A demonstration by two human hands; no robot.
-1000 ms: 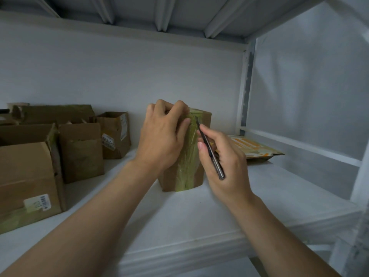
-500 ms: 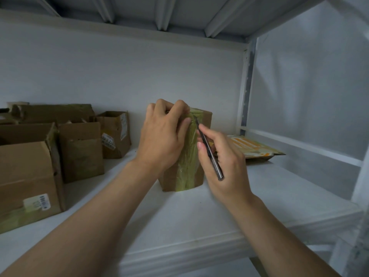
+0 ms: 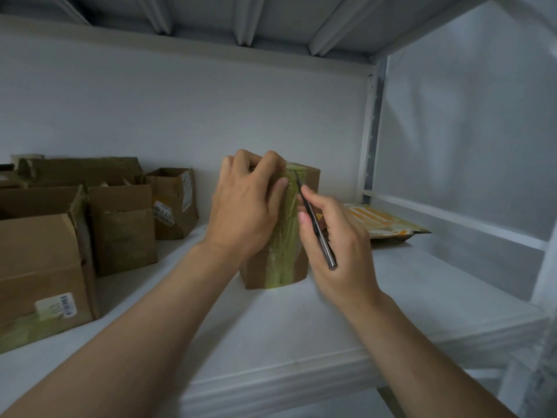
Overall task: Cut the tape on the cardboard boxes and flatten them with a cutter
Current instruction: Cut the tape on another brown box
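A small brown cardboard box (image 3: 310, 182) stands upright in the middle of the white shelf (image 3: 301, 327), with a wrinkled strip of yellowish tape (image 3: 284, 236) running down its near face. My left hand (image 3: 244, 206) grips the box's top left part and covers much of it. My right hand (image 3: 337, 245) holds a thin dark cutter (image 3: 316, 224) like a pen. The blade tip touches the tape near the box's top edge.
Several brown cardboard boxes (image 3: 120, 224) stand at the left, the nearest large one (image 3: 42, 267) carrying a barcode label. A flat yellow-and-orange mailer (image 3: 388, 221) lies at the back right. A white upright post (image 3: 370, 131) and a rail bound the right side.
My right hand and the cutter have crept slightly upward along the tape. The left hand and the box have stayed put.
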